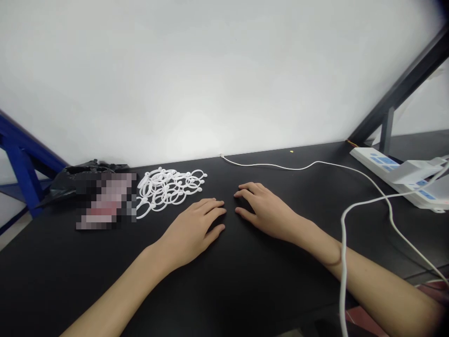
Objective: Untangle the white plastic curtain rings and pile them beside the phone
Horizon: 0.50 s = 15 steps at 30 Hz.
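Palm down on the black tabletop (224,281), my left hand (192,229) has its fingers apart and holds nothing. Just beyond it lies a loose pile of white plastic rings (168,187), each with a small round knob. My right hand (268,208) faces it from the other side, palm down with fingers spread and nothing in them. A narrow gap separates the fingertips of the two hands. Left of the rings is a flat object (108,199) blurred by pixelation, so its kind cannot be told.
Behind the pixelated object sits a crumpled black plastic bag (80,175). A white cable (266,164) runs along the back and loops over my right forearm. On the right lies a white power strip (389,171) with plugs. Blue (23,168) and dark metal braces (396,93) flank the white wall.
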{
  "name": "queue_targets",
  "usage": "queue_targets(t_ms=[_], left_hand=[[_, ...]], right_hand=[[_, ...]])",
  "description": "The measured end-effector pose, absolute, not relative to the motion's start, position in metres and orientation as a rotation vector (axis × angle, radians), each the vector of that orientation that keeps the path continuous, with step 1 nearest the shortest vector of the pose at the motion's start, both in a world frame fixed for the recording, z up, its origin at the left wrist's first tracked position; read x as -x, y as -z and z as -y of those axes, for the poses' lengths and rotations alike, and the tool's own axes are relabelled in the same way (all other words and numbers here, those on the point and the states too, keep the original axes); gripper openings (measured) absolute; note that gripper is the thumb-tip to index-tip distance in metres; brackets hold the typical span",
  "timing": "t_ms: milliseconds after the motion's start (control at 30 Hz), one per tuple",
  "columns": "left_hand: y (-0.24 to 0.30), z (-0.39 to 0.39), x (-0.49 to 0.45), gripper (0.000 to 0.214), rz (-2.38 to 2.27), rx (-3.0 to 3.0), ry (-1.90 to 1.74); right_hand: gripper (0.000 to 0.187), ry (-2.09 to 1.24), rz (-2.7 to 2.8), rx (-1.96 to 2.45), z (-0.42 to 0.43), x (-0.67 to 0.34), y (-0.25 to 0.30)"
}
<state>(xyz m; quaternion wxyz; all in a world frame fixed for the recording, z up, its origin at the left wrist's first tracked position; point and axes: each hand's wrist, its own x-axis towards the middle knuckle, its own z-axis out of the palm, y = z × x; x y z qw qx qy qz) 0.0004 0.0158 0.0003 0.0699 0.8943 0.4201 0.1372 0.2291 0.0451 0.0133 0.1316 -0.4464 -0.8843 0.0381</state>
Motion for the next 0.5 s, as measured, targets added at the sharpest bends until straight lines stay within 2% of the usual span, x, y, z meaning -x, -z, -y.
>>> queue_targets(t_ms=[500], left_hand=[[-0.0018, -0.0189, -0.0015, 0.029, -1.330, -2.746, -0.481]], right_hand=[[0.034, -0.111, 2.564, 1.293, -0.0449, -0.2295, -0.0133]])
